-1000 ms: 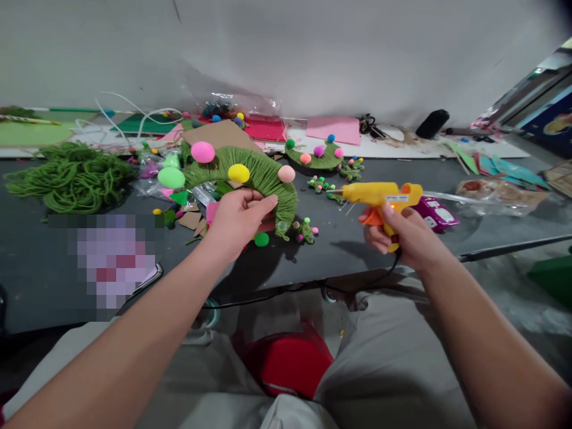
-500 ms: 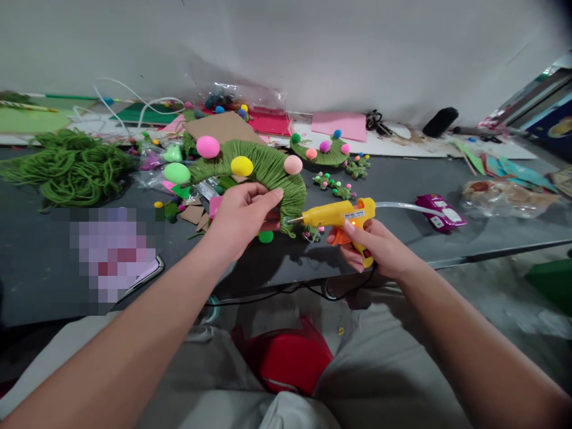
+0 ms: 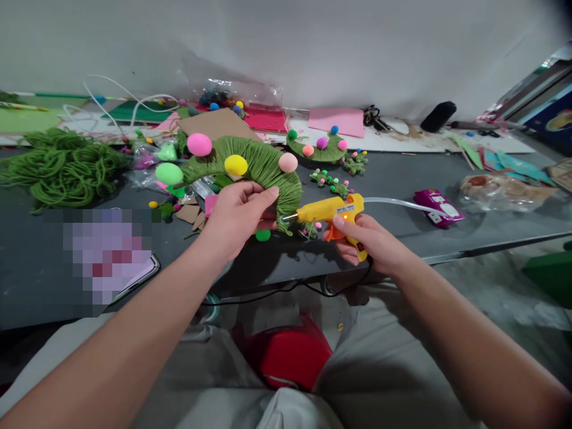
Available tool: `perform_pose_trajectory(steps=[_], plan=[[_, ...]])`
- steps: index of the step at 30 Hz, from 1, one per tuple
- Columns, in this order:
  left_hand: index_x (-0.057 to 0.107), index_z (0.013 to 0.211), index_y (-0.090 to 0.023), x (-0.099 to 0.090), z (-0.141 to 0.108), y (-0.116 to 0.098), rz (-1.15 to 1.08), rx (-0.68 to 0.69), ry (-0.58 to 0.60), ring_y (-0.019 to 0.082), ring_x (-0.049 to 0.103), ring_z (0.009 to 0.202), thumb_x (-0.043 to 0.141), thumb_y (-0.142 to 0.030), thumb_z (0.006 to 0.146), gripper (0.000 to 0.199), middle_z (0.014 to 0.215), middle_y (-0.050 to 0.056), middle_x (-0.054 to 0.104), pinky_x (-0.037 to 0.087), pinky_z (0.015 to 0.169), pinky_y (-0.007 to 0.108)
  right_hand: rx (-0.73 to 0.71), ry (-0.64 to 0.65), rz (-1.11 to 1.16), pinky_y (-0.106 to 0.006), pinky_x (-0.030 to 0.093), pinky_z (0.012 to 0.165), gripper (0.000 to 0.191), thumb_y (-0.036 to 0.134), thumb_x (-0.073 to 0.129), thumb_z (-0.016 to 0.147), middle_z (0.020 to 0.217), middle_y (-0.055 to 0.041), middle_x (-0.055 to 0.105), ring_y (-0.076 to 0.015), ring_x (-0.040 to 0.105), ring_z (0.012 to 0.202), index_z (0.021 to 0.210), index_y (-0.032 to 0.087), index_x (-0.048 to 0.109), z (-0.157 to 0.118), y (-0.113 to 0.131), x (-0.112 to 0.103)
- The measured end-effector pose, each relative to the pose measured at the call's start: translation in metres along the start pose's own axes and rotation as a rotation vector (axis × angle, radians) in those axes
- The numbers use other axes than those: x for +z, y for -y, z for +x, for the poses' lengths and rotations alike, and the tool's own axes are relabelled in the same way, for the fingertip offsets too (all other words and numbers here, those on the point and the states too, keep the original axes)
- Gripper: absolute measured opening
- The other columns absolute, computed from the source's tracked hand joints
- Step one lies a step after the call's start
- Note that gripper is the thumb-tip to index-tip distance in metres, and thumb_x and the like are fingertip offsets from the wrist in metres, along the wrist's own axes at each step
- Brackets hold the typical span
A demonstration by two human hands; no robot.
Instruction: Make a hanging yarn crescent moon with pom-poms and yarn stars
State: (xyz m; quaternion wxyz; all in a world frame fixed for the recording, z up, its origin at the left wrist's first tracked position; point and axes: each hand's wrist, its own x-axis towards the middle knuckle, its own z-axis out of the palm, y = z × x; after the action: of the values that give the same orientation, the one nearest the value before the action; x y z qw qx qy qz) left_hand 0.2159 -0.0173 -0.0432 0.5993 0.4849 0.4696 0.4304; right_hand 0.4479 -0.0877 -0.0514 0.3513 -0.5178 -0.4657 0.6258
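A curved piece wrapped in green yarn [image 3: 250,156] is pinched in my left hand [image 3: 241,217], held above the table. Pink, yellow, peach and green pompoms sit on the yarn-wrapped piece, the yellow pompom [image 3: 236,165] near its middle. My right hand [image 3: 364,238] is closed around a yellow hot glue gun [image 3: 322,210] with its orange trigger under the fingers and a small light glowing. The metal nozzle points left, at the lower right end of the yarn-wrapped piece; whether it touches, I cannot tell. A clear glue stick [image 3: 393,204] runs out of the gun's back.
Loose green yarn [image 3: 71,167] lies on the left, a phone [image 3: 136,280] in front of it. Another crescent with pompoms [image 3: 319,149] rests behind, near smaller pompom pieces. A purple packet [image 3: 438,207] lies right. A black cord [image 3: 268,298] hangs along the table's front edge.
The whole view has shifted slightly. The glue gun is a little nearer the end of the yarn-wrapped piece. Both hands keep their hold.
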Motion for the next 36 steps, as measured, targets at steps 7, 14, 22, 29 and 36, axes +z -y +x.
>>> perform_pose_trajectory(steps=[7, 14, 22, 29, 36], plan=[[0.057, 0.072, -0.018, 0.0009, -0.0006, -0.0008, 0.023, -0.011, -0.003, 0.011, 0.061, 0.053, 0.078, -0.038, 0.076, 0.029, 0.065, -0.002, 0.061, 0.055, 0.05, 0.022, 0.009, -0.005, 0.049, -0.019, 0.031, 0.038, 0.047, 0.059, 0.07, 0.084, 0.046, 0.007, 0.038, -0.0051, 0.033, 0.039, 0.077, 0.013, 0.064, -0.0001, -0.0006, 0.0014], [0.057, 0.071, -0.017, 0.0014, -0.0018, -0.0034, 0.013, -0.012, -0.002, 0.01, 0.06, 0.052, 0.078, -0.035, 0.076, 0.028, 0.063, -0.002, 0.06, 0.054, 0.05, 0.022, 0.005, -0.004, 0.051, -0.019, 0.031, 0.038, 0.047, 0.058, 0.07, 0.084, 0.046, 0.0069, 0.038, -0.005, 0.033, 0.039, 0.078, 0.012, 0.064, 0.0001, -0.0019, -0.0006], [0.057, 0.07, -0.018, 0.0012, -0.0019, -0.0031, -0.005, -0.02, 0.005, 0.01, 0.06, 0.052, 0.077, -0.033, 0.077, 0.026, 0.063, -0.003, 0.059, 0.054, 0.049, 0.021, 0.011, -0.028, 0.061, -0.019, 0.029, 0.037, 0.047, 0.059, 0.072, 0.081, 0.046, 0.0065, 0.042, -0.0055, 0.034, 0.039, 0.081, 0.013, 0.062, -0.0005, 0.0009, 0.0027], [0.057, 0.07, -0.018, 0.0007, -0.0024, -0.0034, -0.002, -0.013, 0.01, 0.011, 0.059, 0.052, 0.078, -0.036, 0.075, 0.028, 0.063, -0.003, 0.058, 0.054, 0.049, 0.021, 0.021, -0.022, 0.043, -0.019, 0.029, 0.038, 0.047, 0.059, 0.07, 0.084, 0.046, 0.0065, 0.042, -0.0055, 0.035, 0.039, 0.081, 0.013, 0.062, -0.0014, -0.0003, 0.0012], [0.056, 0.069, -0.017, 0.0016, -0.0035, -0.0048, -0.009, -0.02, 0.006, 0.01, 0.057, 0.051, 0.08, -0.036, 0.074, 0.03, 0.062, -0.003, 0.057, 0.054, 0.049, 0.022, 0.022, -0.035, 0.043, -0.019, 0.029, 0.038, 0.048, 0.06, 0.071, 0.082, 0.045, 0.0063, 0.042, -0.0055, 0.035, 0.038, 0.081, 0.013, 0.063, -0.0025, 0.0012, 0.0005]])
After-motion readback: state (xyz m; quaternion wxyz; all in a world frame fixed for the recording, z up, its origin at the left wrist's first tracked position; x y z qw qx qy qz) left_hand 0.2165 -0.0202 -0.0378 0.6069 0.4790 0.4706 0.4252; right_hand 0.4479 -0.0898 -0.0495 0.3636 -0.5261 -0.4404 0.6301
